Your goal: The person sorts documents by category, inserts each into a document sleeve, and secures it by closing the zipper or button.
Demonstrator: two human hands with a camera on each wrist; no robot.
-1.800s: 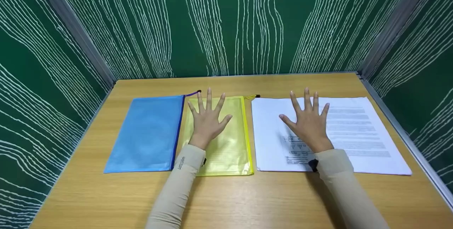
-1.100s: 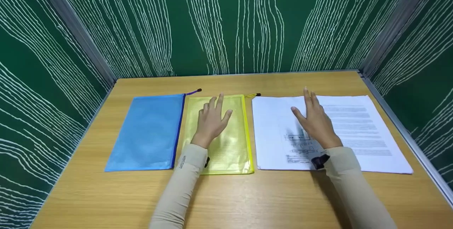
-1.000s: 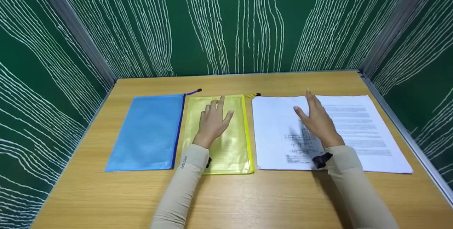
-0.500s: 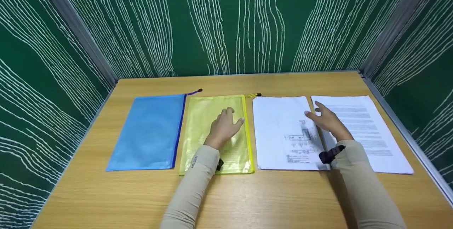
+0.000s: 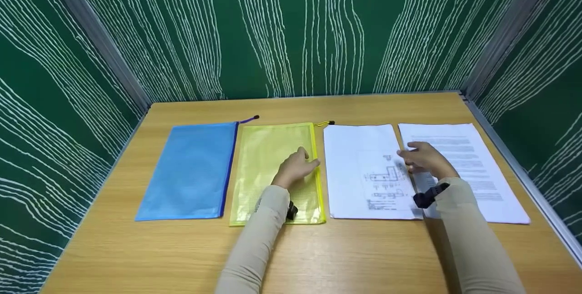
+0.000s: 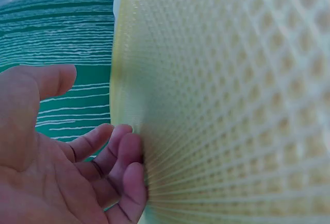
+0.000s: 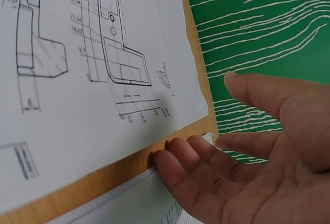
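My left hand (image 5: 295, 166) is over the right side of a yellow mesh zip pouch (image 5: 261, 148), close to its zipper edge. In the left wrist view its fingers bend loosely with the fingertips right at the mesh, and the thumb stands apart. My right hand (image 5: 426, 160) hovers at the gap between two stacks of white paper. The left stack (image 5: 352, 157) bears a technical drawing; the right stack (image 5: 482, 180) bears lines of print. The right wrist view shows loosely bent fingers (image 7: 178, 167) near the gap, thumb raised, nothing held.
A blue zip pouch (image 5: 191, 171) with a purple zipper lies left of the yellow one. All lie side by side on a wooden table (image 5: 318, 257). Green panels (image 5: 291, 35) with white wavy lines and grey frame posts (image 5: 491, 44) enclose its back and sides.
Both hands were spread flat above the pouch and papers. They have since drawn back toward the person and to the right, their fingers bending loosely. The pouches and papers have not moved.
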